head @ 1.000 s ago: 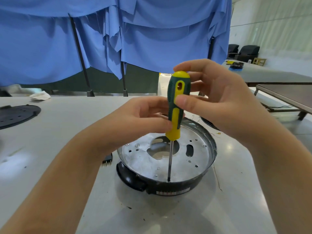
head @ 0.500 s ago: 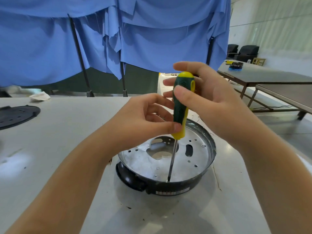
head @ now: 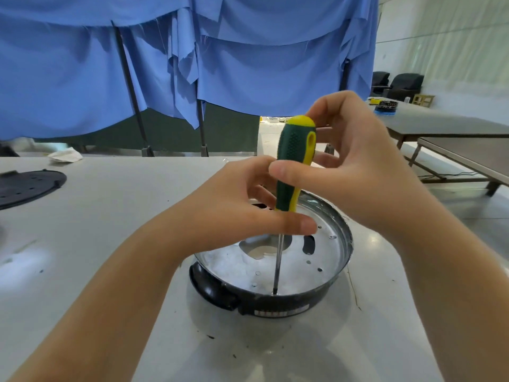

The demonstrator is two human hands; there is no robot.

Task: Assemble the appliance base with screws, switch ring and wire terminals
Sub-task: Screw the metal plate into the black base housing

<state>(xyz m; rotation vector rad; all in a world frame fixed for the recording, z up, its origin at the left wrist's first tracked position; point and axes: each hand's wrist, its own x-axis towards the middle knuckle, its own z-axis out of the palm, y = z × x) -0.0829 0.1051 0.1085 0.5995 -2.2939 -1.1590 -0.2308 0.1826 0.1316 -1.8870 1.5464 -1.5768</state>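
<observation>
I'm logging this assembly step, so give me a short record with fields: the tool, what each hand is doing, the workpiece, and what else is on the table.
tool: green and yellow screwdriver, near upright, tip down on the metal plate near its front edge
left hand: left hand pinches the handle's lower end
right hand: right hand holds the upper handle, thumb across its front
workpiece: appliance base, round black housing with a silver metal plate inside
also on table: black perforated disc at far left; crumpled white cloth at the back edge
</observation>
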